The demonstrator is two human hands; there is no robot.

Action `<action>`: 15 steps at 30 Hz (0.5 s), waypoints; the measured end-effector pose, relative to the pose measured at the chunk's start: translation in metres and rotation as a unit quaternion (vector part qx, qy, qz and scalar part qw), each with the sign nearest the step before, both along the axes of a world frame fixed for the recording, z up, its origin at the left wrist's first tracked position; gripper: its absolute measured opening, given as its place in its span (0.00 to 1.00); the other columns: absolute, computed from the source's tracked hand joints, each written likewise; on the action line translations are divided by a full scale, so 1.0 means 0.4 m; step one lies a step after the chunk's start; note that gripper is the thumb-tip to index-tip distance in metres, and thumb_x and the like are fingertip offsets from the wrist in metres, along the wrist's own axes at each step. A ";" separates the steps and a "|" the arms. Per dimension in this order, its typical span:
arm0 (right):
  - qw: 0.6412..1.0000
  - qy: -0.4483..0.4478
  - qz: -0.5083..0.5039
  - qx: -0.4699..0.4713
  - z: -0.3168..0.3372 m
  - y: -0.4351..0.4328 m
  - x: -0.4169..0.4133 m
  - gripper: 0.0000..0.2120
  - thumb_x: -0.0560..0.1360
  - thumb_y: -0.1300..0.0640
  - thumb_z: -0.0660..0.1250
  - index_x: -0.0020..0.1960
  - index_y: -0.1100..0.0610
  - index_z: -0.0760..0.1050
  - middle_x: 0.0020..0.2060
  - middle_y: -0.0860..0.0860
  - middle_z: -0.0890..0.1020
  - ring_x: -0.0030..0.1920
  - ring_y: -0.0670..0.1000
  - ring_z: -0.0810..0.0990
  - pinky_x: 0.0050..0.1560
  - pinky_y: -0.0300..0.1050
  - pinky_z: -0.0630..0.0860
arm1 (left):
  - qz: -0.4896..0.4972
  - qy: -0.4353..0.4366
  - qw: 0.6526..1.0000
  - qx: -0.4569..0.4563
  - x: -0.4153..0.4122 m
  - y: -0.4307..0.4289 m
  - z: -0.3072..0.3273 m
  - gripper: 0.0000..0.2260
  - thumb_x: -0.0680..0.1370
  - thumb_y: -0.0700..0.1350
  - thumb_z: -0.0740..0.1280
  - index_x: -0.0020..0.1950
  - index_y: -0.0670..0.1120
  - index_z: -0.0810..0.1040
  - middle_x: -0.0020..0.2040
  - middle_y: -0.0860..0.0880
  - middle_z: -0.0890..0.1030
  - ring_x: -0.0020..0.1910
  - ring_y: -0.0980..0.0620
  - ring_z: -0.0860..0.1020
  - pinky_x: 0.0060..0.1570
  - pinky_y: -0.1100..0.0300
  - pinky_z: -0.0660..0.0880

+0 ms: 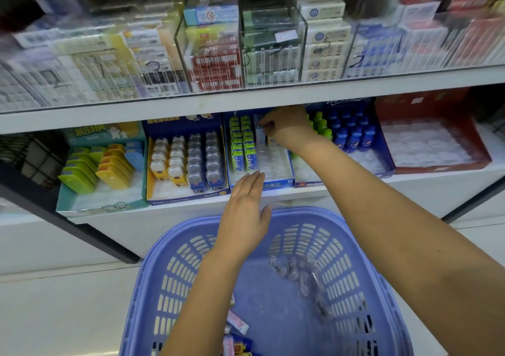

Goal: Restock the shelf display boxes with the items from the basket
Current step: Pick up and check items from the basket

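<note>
— On the lower shelf [191, 205], above our basket [300, 213], how do we seat it?
— Our left hand [243, 208], fingers flat together, lies at the blue display box [276, 184] front; our right hand [287, 126] pinches the pale pack [259, 134] at the back. We should stand it upright beside the green packs [243, 148]; clear packets [303, 276] lie in the basket

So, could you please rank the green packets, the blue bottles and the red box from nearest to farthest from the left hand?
1. Green packets, just beyond the left hand.
2. Blue bottles, further right.
3. Red box, far right end.
</note>
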State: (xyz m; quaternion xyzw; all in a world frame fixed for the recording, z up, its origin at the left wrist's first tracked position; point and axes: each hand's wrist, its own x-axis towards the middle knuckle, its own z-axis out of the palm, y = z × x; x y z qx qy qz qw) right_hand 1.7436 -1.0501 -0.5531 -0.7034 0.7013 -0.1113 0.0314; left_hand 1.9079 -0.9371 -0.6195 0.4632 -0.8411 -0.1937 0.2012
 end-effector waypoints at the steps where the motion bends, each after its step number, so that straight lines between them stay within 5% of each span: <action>1: 1.000 0.007 0.005 -0.002 0.003 0.018 -0.001 0.14 0.77 0.52 0.61 0.61 0.52 0.77 0.60 0.55 0.77 0.62 0.58 0.72 0.59 0.46 0.70 | -0.003 0.010 1.000 0.005 0.004 0.002 0.003 0.26 0.80 0.45 0.61 0.77 0.45 0.58 0.77 0.51 0.58 0.76 0.54 0.53 0.73 0.64 0.49; 4: 0.996 -0.081 0.006 -0.029 0.011 0.100 0.004 0.14 0.75 0.53 0.66 0.59 0.56 0.76 0.54 0.56 0.78 0.57 0.57 0.74 0.52 0.44 0.71 | 0.021 0.120 0.992 -0.021 0.018 0.025 0.009 0.17 0.80 0.44 0.61 0.69 0.46 0.71 0.68 0.50 0.72 0.68 0.53 0.68 0.65 0.67 0.61; 7: 0.984 -0.175 0.030 -0.019 0.007 0.211 0.029 0.08 0.73 0.54 0.69 0.43 0.59 0.79 0.37 0.53 0.80 0.39 0.51 0.76 0.36 0.40 0.67 | 0.041 0.171 0.983 -0.047 0.030 0.054 -0.024 0.08 0.78 0.42 0.62 0.53 0.45 0.79 0.50 0.49 0.80 0.49 0.52 0.78 0.49 0.61 0.73; 11: 0.975 -0.090 0.086 0.186 -0.089 0.344 0.087 0.10 0.72 0.50 0.70 0.45 0.57 0.80 0.43 0.52 0.83 0.45 0.51 0.79 0.41 0.41 0.68 | 0.013 -0.005 0.988 0.154 0.070 0.078 -0.134 0.08 0.78 0.41 0.63 0.53 0.43 0.80 0.48 0.43 0.83 0.48 0.44 0.80 0.46 0.56 0.74; 15: 0.912 -0.052 0.129 0.386 -0.288 0.454 0.160 0.15 0.73 0.53 0.70 0.57 0.57 0.78 0.54 0.54 0.82 0.54 0.54 0.79 0.48 0.42 0.71 | 0.004 -0.230 0.932 0.281 0.170 0.106 -0.261 0.14 0.77 0.42 0.63 0.62 0.44 0.76 0.61 0.43 0.78 0.62 0.46 0.75 0.59 0.58 0.70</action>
